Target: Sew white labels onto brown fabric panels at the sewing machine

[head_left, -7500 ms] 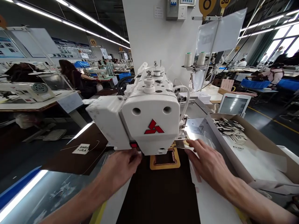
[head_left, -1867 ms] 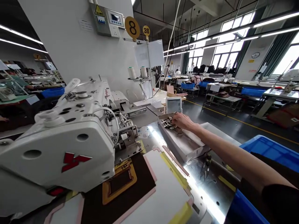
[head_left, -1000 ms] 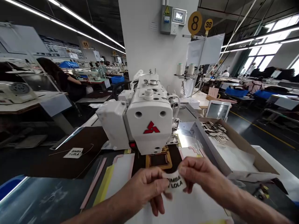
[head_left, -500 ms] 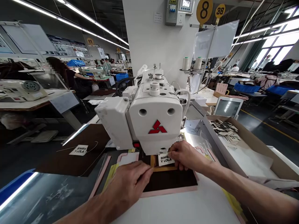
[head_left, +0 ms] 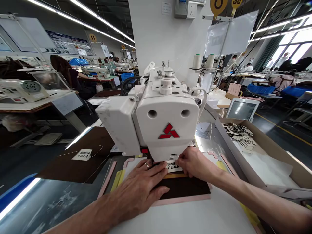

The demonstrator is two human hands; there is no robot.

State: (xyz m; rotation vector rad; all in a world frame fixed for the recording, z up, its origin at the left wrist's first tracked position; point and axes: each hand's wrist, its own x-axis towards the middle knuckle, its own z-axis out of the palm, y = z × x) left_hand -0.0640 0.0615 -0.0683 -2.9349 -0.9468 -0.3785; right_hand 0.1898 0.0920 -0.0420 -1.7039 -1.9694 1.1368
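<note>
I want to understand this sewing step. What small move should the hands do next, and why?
Probably nudge the white label square inside the yellow frame; both the left hand and right hand press at it under the machine head.

Garment factory floor, industrial sewing machine (head_left: 158, 120), thread cones (head_left: 203, 61), rows of sewing stations (head_left: 107, 73)

Bright overhead strip lighting, daylight from windows (head_left: 290, 52) at right, glare on the steel table (head_left: 36, 208), sharp centre, strong wide-angle bending at edges.
</note>
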